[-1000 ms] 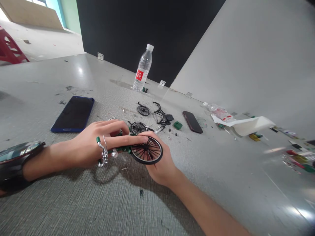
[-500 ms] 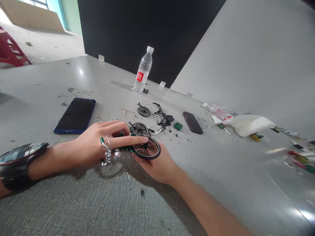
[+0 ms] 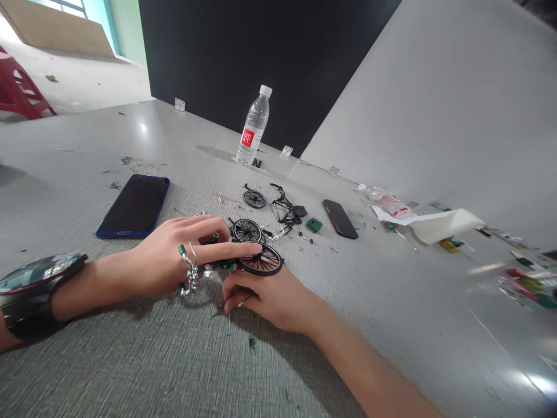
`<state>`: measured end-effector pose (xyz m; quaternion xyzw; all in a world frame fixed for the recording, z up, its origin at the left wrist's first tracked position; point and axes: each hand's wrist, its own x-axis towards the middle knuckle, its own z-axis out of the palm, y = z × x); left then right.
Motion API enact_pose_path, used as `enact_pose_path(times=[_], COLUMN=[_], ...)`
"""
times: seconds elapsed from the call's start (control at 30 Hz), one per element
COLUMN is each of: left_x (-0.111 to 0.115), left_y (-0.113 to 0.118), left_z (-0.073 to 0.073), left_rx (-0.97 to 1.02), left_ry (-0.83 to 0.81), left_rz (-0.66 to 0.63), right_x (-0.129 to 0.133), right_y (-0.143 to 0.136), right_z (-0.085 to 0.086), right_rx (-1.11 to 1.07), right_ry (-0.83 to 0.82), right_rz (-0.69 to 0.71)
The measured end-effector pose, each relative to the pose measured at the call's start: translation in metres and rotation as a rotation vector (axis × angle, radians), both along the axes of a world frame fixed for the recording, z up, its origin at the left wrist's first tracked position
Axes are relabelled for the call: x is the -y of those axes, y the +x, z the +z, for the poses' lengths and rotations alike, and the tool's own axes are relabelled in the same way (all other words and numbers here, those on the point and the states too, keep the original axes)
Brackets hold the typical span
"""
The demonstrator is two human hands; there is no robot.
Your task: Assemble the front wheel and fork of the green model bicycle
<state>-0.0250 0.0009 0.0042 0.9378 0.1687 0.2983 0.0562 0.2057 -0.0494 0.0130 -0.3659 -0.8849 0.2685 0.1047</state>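
My left hand (image 3: 174, 249) is closed on a miniature bicycle with a green frame (image 3: 224, 265), its index finger lying across the hub of a black spoked wheel (image 3: 261, 261). Chrome handlebars (image 3: 190, 273) with a green grip stick out below that hand. Beneath the wheel, my right hand (image 3: 270, 299) is lowered to the table with thumb and fingertips pinched at the top end of a thin metal pin (image 3: 229, 324). The fingers cover part of the pin. Another black wheel (image 3: 247, 230) shows just beyond my left hand.
Beyond my hands lie a loose wheel (image 3: 255, 198), a black miniature bicycle frame (image 3: 285, 209) and a green block (image 3: 314, 225). Phones (image 3: 134, 206) (image 3: 340, 219) flank these parts. An upright water bottle (image 3: 255, 128) stands near the black panel (image 3: 261, 46); another bottle (image 3: 385, 200) lies right.
My right hand has left the underside of the wheel and come down to the thin metal pin on the table. The wheel tilts slightly flatter; my left hand stays in place.
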Motion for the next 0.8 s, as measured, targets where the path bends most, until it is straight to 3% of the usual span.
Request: enact_pose_path(times=[0.13,0.4,0.63,0.8], left_x=[0.0002,-0.0011,-0.0015,-0.0005], left_y=[-0.0001,0.0008,0.0007,0.0016], left_z=[0.0009,-0.0022,-0.0023,0.0001], left_rx=[-0.013,0.015,0.023,0.052], left_ry=[-0.011,-0.01,0.015,0.026], left_rz=[0.005,0.009,0.012,0.014], right_x=[0.0031,0.0062,0.0052,0.0036], right_y=[-0.0002,-0.0013,0.0012,0.0041], right_z=[-0.0018,-0.0074,-0.0086,-0.0026], right_rx=[0.154,0.245,0.039,-0.038], right_ry=[0.109,0.114,-0.057,-0.039], right_rz=[-0.02,-0.07,-0.109,-0.168])
